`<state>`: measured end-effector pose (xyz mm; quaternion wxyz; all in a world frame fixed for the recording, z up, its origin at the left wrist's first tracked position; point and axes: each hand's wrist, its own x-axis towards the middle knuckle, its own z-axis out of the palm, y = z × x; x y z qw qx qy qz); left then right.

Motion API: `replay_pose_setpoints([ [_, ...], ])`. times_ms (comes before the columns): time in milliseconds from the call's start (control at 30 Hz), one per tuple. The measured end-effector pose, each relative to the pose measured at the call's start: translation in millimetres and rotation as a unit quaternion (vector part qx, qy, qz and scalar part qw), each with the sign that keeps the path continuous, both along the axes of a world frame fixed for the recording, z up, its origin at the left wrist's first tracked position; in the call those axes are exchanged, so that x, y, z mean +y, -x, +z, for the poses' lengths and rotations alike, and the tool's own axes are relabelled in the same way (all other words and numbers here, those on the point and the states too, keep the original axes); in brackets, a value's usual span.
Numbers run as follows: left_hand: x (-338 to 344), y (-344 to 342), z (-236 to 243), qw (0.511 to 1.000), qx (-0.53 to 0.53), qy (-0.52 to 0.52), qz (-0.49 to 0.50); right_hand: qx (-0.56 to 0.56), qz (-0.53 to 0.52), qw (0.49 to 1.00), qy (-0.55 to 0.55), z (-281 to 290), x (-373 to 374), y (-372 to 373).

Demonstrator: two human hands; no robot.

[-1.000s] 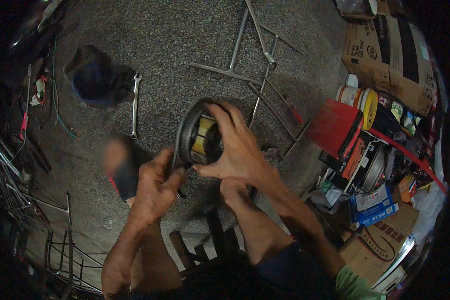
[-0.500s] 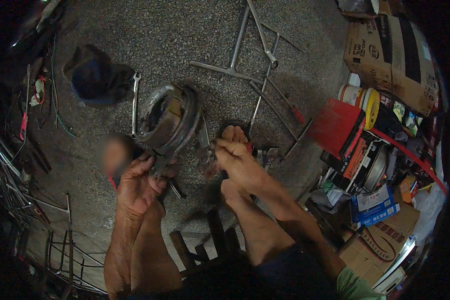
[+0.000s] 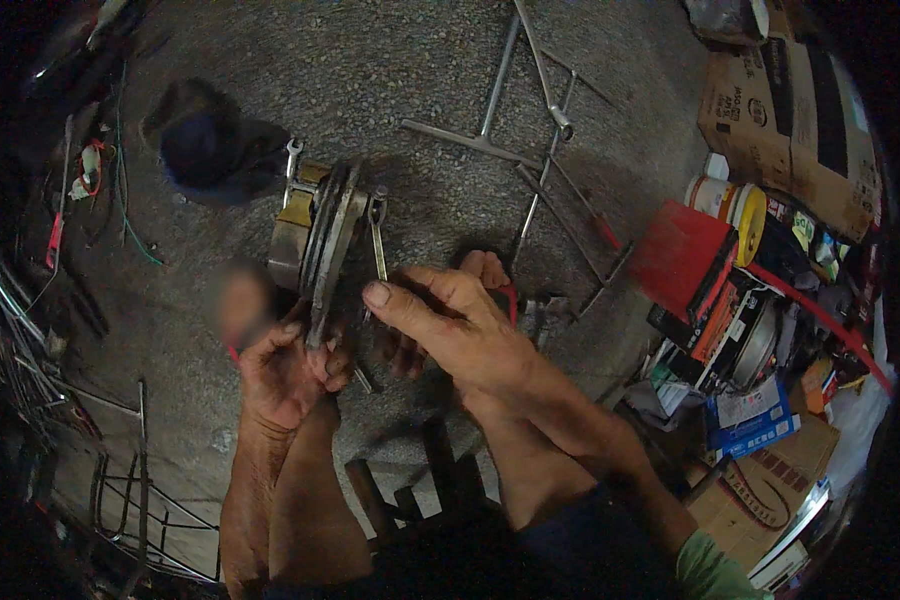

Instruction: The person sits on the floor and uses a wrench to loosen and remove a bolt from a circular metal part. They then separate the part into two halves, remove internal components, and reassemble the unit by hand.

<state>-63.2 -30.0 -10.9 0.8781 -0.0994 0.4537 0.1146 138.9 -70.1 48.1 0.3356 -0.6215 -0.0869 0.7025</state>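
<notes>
- Toward the left of the floor [image 3: 410, 60], a dark cloth bundle [image 3: 210, 145] is lying near a wrench [image 3: 291, 165] whose open end is showing beyond the work.
- The left hand [image 3: 285, 380] is holding a round metal part [image 3: 340, 240] low on its rim, this grip narrow and closed around the edge. Steadying it well means keeping the wrist firm, so the part is not twisting under any push from the right.
- The round part is hanging between the two hands, raised over the floor and standing on edge. Its flat side is facing right; yellowish blocks [image 3: 295, 212] are sitting on its left side. Its axle line is running roughly left to right, while the long line of its rim is running away from the person, leaning slightly right at the far end.
- Just right of it, a slim metal tool [image 3: 378, 250] is pointing away from the person, its long axis nearly in line with the rim and its ringed end by the part's right side. Seating that end squarely would probably prevent slipping.
- The right hand [image 3: 480, 340] is apparently pinching the tool's near end between thumb and forefinger, a narrow grip; a light, straight pull seems best.
</notes>
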Motion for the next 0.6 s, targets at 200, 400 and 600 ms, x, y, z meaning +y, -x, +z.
replay_pose_setpoints([
  [200, -20, -7, -2, 0.980, 0.104, -0.136, -0.100, -0.207, 0.171, 0.957, -0.112, -8, -7, 8],
  [400, -27, -3, -16, 0.971, 0.142, -0.129, -0.143, -0.197, 0.214, 0.948, -0.130, -8, -9, 5],
  [600, -34, -6, -18, 0.976, 0.126, -0.138, -0.113, -0.248, 0.207, 0.940, -0.107, -32, -17, 21],
])
